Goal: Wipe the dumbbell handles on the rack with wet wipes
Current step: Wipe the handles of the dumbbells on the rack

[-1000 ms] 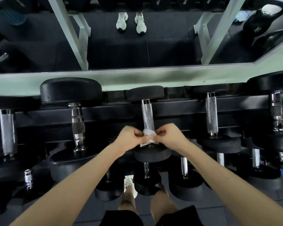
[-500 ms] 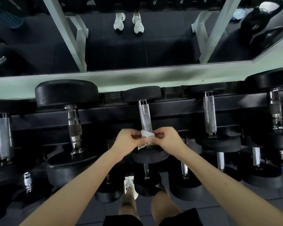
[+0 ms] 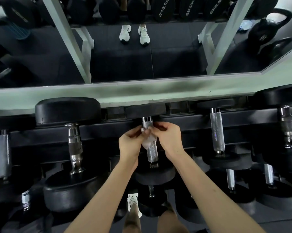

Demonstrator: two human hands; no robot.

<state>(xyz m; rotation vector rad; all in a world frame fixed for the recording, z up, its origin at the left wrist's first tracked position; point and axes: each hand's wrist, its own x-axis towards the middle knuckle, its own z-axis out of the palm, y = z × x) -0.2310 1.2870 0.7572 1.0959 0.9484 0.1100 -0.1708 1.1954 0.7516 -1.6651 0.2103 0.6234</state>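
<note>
the left hand [image 3: 131,145] and right hand [image 3: 168,140] curl their fingers and pinch the wet wipe [image 3: 147,142]. it sits on the middle dumbbell handle [image 3: 152,153], one hand each side, likely to rub all round. the rack [image 3: 189,118] holds it; behind is a mirror [image 3: 141,61].

A gym: dumbbell rack [image 3: 184,119], kettlebells [image 3: 266,29], wall mirror [image 3: 158,64].

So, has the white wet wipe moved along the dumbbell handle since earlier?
Yes. The white wet wipe has slid up the knurled steel handle, away from the near black head, towards the far head.
</note>
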